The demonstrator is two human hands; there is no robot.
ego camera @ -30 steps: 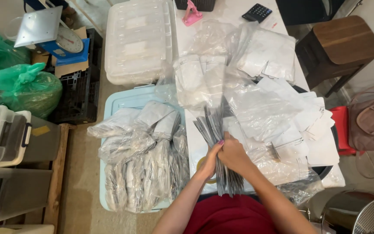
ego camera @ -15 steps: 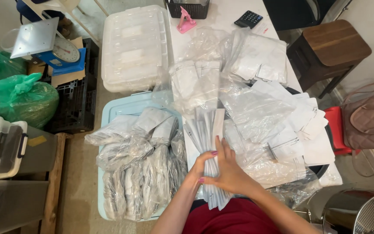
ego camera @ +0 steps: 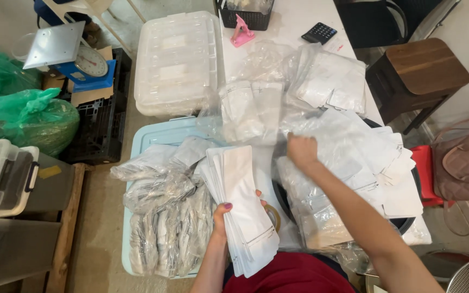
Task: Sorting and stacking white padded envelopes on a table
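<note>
While fanned, pouches (ego camera: 242, 209) in left grip (ego camera: 221, 217)

White pouches (ego camera: 242, 209) with thin dark lines, held by a hand (ego camera: 221, 217) with magenta nails, over a white worktop (ego camera: 299, 16), a pale blue bin lid (ego camera: 161, 133), a pink stand (ego camera: 241, 31), green bags (ego camera: 31, 116) and a brown stool (ego camera: 424, 68).

White table (ego camera: 299, 16), wooden stool (ego camera: 427, 68), beige floor (ego camera: 101, 217), black crate (ego camera: 101, 119)

bare forearms, dark red garment (ego camera: 294, 274)
</note>
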